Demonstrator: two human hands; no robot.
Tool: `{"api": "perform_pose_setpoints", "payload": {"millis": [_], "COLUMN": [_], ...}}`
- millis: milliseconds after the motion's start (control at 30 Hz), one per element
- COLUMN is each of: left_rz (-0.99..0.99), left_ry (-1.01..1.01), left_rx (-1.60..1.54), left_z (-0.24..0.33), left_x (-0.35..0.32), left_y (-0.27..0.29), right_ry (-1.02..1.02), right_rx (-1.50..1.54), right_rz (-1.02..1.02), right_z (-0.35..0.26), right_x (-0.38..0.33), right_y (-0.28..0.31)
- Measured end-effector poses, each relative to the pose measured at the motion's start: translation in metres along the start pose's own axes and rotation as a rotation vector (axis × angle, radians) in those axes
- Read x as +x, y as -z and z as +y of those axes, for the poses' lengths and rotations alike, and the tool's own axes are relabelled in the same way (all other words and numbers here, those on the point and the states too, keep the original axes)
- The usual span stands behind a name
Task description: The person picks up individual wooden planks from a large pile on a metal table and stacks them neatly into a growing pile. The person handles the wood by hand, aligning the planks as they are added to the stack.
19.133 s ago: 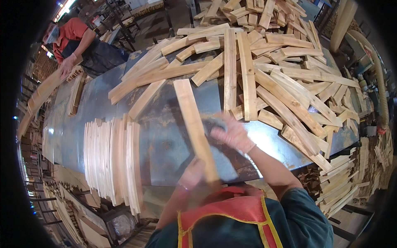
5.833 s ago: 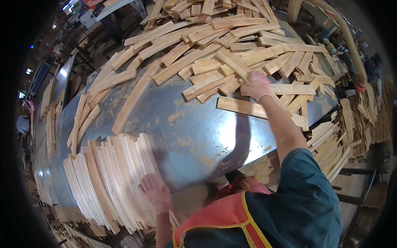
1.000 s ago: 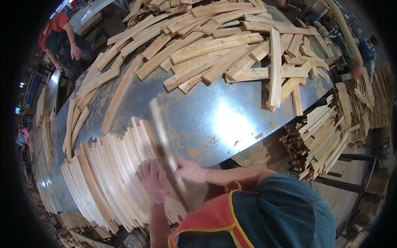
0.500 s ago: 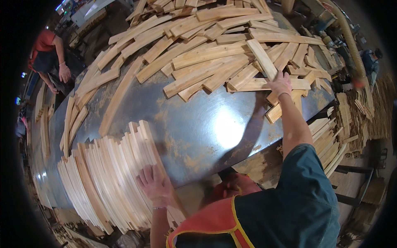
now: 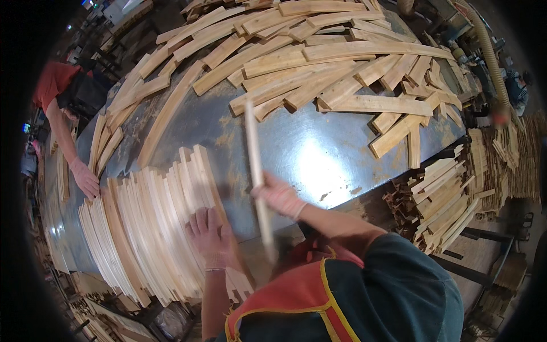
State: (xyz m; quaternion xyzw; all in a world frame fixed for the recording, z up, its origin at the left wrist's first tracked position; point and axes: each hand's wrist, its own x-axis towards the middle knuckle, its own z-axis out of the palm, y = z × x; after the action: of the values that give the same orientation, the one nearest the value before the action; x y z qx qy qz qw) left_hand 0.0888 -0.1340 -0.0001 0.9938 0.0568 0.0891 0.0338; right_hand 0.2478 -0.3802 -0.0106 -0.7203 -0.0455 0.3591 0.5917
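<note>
My right hand point(image 5: 280, 196) is closed around a pale wooden slat point(image 5: 254, 148), which is held on edge above the metal table point(image 5: 233, 188) and blurred by motion. To its left is a row of slats point(image 5: 154, 228) packed side by side on edge, their ends uneven. My left hand point(image 5: 211, 236) lies on the right end of that row, fingers stretched out and pressing against the last slats. The slat in my right hand is apart from the row. A co-worker's gloved hand point(image 5: 85, 181) touches the row's far left end.
A loose heap of wooden boards point(image 5: 319, 74) covers the far part of the table. Another wood stack point(image 5: 444, 199) stands beyond the table's right edge. The co-worker in a red shirt point(image 5: 56, 85) leans in at the left. A ribbed hose point(image 5: 491, 62) hangs at the far right.
My right hand has lifted a slat off the heap and brought it left and nearer, towards the row. The co-worker's arm has reached down to the row. My left hand stays put.
</note>
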Motion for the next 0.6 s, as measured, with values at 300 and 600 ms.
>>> {"api": "perform_pose_setpoints", "payload": {"millis": [300, 600], "left_rz": [-0.034, -0.081], "left_ry": [0.015, 0.039], "left_rx": [0.042, -0.012], "left_z": [0.007, 0.012], "left_x": [0.003, 0.014], "left_y": [0.007, 0.02], "right_ry": [0.382, 0.191], "right_rx": [-0.939, 1.308], "right_rz": [0.065, 0.981], "right_z": [0.022, 0.073], "right_x": [0.035, 0.095], "right_y": [0.041, 0.379]}}
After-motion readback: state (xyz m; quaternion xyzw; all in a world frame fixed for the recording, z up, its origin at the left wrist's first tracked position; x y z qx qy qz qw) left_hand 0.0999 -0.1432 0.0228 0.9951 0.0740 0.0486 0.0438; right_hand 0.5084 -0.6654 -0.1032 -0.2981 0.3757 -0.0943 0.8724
